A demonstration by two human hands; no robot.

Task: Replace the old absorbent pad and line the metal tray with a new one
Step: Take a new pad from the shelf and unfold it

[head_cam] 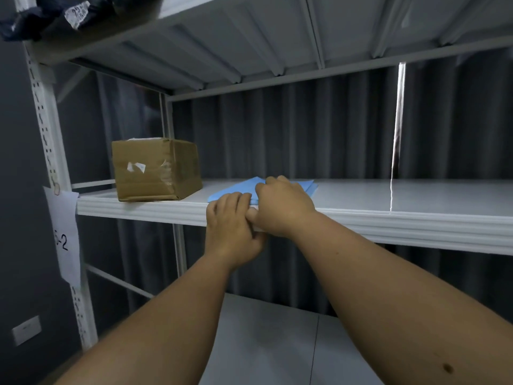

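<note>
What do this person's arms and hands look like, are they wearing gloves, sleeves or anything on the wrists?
Nothing is worn on what shows. The left hand and right hand are bare, without gloves, and I see no rings, watch or wristbands. Both forearms are uncovered right down to the bottom edge of the picture, so no sleeves appear. The right forearm carries a small dark spot near the elbow.

Matt painted metal, paper and card in front of you.
Your white shelf (pixel 388 195) looks smooth; the blue pads (pixel 236 188) papery; the box (pixel 155 169) taped brown cardboard, centre left.
</note>
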